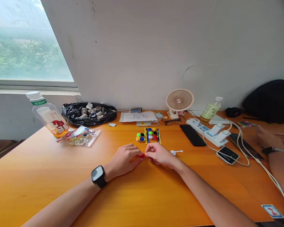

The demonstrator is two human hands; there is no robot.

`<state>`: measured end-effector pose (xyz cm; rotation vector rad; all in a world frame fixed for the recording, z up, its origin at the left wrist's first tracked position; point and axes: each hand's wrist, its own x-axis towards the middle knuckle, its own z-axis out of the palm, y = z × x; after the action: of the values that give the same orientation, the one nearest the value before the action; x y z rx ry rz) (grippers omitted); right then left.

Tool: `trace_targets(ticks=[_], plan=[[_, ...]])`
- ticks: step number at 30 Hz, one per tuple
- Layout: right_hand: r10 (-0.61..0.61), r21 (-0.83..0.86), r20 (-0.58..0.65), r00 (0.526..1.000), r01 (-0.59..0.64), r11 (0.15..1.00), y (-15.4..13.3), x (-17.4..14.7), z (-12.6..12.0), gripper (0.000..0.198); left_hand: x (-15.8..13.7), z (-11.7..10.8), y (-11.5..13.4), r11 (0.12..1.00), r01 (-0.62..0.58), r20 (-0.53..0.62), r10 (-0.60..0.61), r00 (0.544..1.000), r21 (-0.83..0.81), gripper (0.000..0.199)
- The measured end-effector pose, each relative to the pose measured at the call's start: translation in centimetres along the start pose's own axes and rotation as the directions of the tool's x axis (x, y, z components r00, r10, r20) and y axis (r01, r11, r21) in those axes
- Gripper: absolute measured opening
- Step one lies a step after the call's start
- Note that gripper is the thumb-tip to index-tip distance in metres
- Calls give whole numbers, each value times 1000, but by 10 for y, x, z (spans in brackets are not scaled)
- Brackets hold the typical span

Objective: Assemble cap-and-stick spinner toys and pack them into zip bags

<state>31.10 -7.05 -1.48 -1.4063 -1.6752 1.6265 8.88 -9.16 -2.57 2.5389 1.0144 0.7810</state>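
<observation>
While both hands meet over the desk (132, 205), left hand (128, 159) at 9 o'clock and right hand (159, 155) at 3, coloured sticks (159, 136) and coloured discs (150, 133) sit near 12. White arrow-shaped piece (177, 152) lies at 3, past the right fingertips. Small red piece (142, 155) is at centre; both hands' fingers look pinched on it. I'd brace wrists, keep pinch light, pull square, no twisting.
</observation>
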Motion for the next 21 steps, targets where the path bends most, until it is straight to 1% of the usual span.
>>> trace_targets(ticks=[4,7,10,13,15,17,19,21], plan=[[-28,-63,-22,999,27,998,5,2,-1,8,1,2,5,987,-59,34,55,998,149,14],[-115,-178,-68,991,101,979,10,5,-1,7,1,4,8,985,-58,53,50,997,164,12],[-217,-326,-95,971,176,929,9,3,-2,9,0,6,8,991,-27,39,22,999,132,10],[-301,-449,-141,943,210,868,1,-3,-5,16,-1,7,8,998,2,16,-3,1000,68,13],[-373,-486,-188,909,243,839,-6,-7,-8,22,-1,5,9,1000,20,5,-20,1000,23,14],[-431,-500,-209,878,283,818,-10,-11,-9,27,-1,3,10,999,41,-15,-42,999,-19,21],[-438,-494,-215,873,289,820,-12,-13,-7,34,-2,-2,12,997,56,-69,-59,996,-45,31],[-391,-452,-214,895,264,852,-13,-15,-4,41,-2,-7,12,996,68,-166,-76,983,-55,34]])
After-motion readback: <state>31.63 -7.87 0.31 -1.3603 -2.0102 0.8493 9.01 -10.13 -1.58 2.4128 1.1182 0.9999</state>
